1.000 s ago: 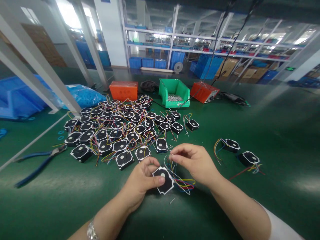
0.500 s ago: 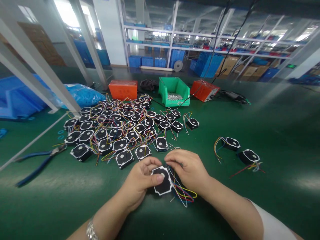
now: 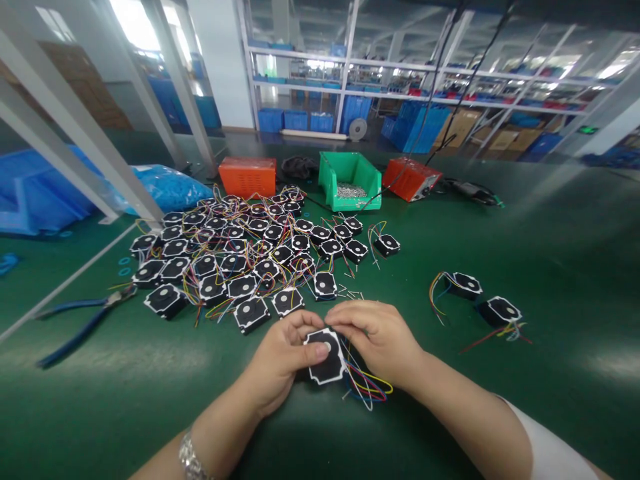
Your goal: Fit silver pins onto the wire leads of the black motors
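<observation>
White-edged black unit (image 3: 324, 370) sits in a worker's left hand (image 3: 280, 357) over a green work surface (image 3: 560, 267), seen from the head camera. The left thumb presses on its top face while the other fingers curl around its far side. The right hand (image 3: 385, 340) meets the unit's far edge, its fingertips drawn together; what they pinch, if anything, is hidden. Colored wires (image 3: 373, 395) loop out from the unit's right side, and 1 small metal pin (image 3: 346, 395) lies just beside them. More pins (image 3: 355, 295) are scattered beyond the right hand, near a crowd of similar wired units (image 3: 251, 312). On the right lie 2 others (image 3: 466, 285); blue-handled pliers (image 3: 111, 300) rest at left. Behind stands a green bin (image 3: 357, 202) of small metal parts (image 3: 350, 191), between 2 orange boxes (image 3: 248, 179).
</observation>
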A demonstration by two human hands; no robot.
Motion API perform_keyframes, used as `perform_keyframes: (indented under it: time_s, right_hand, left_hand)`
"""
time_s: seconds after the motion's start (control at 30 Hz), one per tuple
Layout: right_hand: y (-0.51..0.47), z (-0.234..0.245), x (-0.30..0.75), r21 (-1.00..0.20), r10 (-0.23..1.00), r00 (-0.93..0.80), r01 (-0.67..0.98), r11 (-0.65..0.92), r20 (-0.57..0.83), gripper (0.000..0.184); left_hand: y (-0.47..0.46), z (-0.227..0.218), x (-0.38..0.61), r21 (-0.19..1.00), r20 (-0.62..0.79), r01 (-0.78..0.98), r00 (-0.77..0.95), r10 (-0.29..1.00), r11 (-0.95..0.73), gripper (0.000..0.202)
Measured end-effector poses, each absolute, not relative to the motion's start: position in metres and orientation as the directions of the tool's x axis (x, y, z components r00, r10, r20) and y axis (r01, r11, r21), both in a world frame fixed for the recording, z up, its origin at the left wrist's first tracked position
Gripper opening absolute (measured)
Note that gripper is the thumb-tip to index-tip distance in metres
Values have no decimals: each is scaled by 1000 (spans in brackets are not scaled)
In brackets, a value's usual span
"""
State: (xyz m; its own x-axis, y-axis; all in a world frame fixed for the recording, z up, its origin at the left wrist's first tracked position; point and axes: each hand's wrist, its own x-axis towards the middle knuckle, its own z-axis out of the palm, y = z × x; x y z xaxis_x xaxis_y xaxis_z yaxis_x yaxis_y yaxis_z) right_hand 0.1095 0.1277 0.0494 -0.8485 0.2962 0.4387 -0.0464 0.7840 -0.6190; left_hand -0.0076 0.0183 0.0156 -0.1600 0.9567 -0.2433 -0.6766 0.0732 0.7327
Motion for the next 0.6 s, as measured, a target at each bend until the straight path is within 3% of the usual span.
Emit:
perform_keyframes:
  time_s: [0.07,0.17,0.23,0.3,0.37,0.4,0.5,0.6]
  right_hand:
    - [131,50,109,-603,239,-867,-86,793,438,17]
    - [139,54,111,-583,334,-867,64,810,369,23]
    - [142,58,113,-466,399,-893,267,844,210,18]
    - [140,61,116,-272,335,-940,340,900,-67,9]
    - [132,62,119,-151,177,-938,230,962,-299,13]
    - [126,62,119,-129,106,-932,159,979,-345,15]
    - [105,57,119,-89,-11,-937,22,996,-348,6]
    - [91,51,118,-45,-56,-937,-44,998,-344,10]
  left_hand:
    - [19,17,-10,715,-235,-698,-191,953,36,33]
    - [21,19,-17,691,-247,-721,-315,917,-62,30]
    - [22,21,-22,688,-267,-715,-408,873,-124,25]
    - [22,23,-26,692,-275,-703,-465,842,-162,21]
    - [22,24,-28,695,-272,-696,-486,831,-179,19]
    - [21,24,-27,696,-272,-695,-487,830,-180,18]
    - [21,23,-24,702,-280,-695,-470,837,-155,19]
    - [21,22,-21,718,-287,-688,-424,859,-100,21]
